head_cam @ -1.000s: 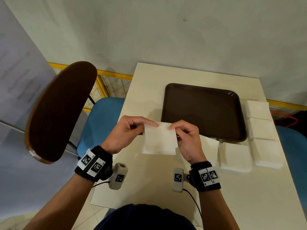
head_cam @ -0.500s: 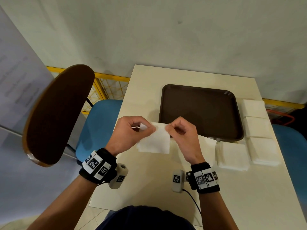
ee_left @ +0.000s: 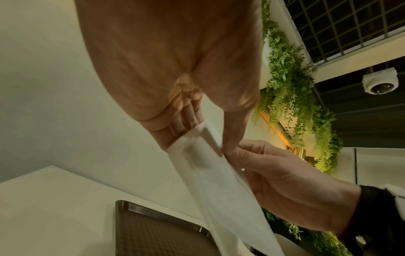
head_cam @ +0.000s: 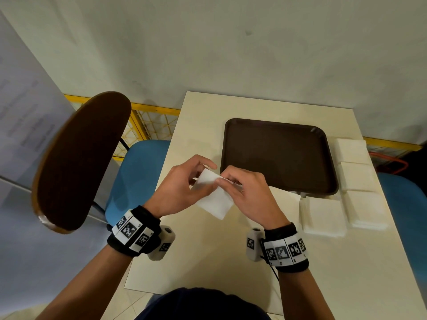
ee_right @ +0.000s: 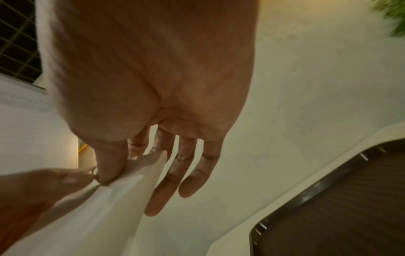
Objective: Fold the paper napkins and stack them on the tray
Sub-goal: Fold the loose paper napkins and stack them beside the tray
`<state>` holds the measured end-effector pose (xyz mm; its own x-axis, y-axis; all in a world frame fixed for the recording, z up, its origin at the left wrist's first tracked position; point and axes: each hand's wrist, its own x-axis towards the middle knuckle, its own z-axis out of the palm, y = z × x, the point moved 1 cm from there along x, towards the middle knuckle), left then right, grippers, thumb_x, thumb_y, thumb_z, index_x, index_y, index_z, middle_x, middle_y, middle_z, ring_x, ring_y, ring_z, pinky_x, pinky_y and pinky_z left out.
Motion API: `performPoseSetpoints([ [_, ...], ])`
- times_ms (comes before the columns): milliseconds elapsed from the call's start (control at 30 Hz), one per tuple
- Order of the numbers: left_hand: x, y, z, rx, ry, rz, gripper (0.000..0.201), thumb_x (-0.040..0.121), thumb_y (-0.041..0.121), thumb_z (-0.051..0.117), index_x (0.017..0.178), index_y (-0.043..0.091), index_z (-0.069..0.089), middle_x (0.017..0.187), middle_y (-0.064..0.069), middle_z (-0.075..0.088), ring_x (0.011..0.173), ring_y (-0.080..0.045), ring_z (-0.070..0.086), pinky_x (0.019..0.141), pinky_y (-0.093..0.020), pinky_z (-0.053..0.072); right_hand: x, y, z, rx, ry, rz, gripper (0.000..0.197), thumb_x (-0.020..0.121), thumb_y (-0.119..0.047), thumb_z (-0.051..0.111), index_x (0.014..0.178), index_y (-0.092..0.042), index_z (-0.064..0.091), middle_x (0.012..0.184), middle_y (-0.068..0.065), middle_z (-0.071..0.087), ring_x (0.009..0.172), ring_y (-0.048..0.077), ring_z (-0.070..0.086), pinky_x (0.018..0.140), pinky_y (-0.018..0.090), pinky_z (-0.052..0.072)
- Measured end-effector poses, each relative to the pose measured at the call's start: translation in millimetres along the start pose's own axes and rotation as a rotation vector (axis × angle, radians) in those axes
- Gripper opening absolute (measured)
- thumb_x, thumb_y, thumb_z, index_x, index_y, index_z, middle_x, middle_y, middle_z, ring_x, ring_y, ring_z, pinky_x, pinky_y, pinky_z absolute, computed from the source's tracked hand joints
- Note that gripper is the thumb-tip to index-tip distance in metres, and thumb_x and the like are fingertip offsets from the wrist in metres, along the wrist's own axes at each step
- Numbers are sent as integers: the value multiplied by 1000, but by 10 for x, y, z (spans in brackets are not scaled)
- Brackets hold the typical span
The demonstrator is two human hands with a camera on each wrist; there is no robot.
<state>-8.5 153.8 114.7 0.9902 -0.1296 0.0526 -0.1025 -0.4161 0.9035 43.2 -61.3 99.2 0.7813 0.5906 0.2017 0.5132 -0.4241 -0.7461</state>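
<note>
Both hands hold one white napkin (head_cam: 213,199) above the tabletop (head_cam: 208,257): left hand (head_cam: 178,190) and right hand (head_cam: 248,195) pinch its upper edge. Brown tray (head_cam: 277,155) lies beyond.

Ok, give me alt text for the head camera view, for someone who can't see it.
Both hands, the left hand and right hand, pinch one white napkin above a cream table. Behind it sits a brown tray holding nothing, with napkin piles to its right.
</note>
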Motion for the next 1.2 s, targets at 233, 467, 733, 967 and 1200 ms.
performPoseSetpoints([
  [233, 28, -7, 137, 187, 148, 20, 20, 112, 29, 53, 100, 16, 63, 68, 25, 54, 60, -5, 46, 56, -15, 34, 48, -112, 15, -7, -16, -3, 28, 112, -46, 58, 92, -26, 58, 76, -8, 58, 71, 17, 58, 65, 45, 51],
  [467, 14, -3, 229, 192, 211, 32, 26, 113, 31, 46, 99, 13, 59, 73, 9, 56, 64, -11, 48, 56, -14, 35, 46, -200, 26, -3, 20, 7, 31, 113, -44, 54, 92, -22, 55, 73, -6, 53, 66, 19, 53, 63, 46, 49],
  [733, 2, 9, 193, 205, 366, -10, 23, 114, 28, 45, 96, 21, 58, 79, 10, 56, 69, -9, 51, 59, -13, 36, -59, -146, -89, 124, 55, 68, 20, 111, -30, 60, 94, -20, 64, 84, -9, 66, 81, 19, 66, 77, 42, 56],
  [967, -1, -25, 121, 178, 459, -69, 22, 114, 26, 46, 96, 22, 58, 79, 9, 57, 70, -6, 50, 59, -16, 36, -213, -17, -210, 300, 261, 212, 15, 111, -21, 61, 99, -13, 59, 92, -2, 78, 93, 19, 77, 87, 39, 62],
  [1200, 71, -14, 331, 148, 433, -3, 23, 113, 28, 46, 100, 13, 59, 74, 9, 56, 70, -10, 57, 54, -14, 39, -139, -228, 240, 522, 327, 319, 37, 107, -33, 68, 125, -25, 36, 90, 7, 74, 78, 28, 72, 66, 47, 58],
])
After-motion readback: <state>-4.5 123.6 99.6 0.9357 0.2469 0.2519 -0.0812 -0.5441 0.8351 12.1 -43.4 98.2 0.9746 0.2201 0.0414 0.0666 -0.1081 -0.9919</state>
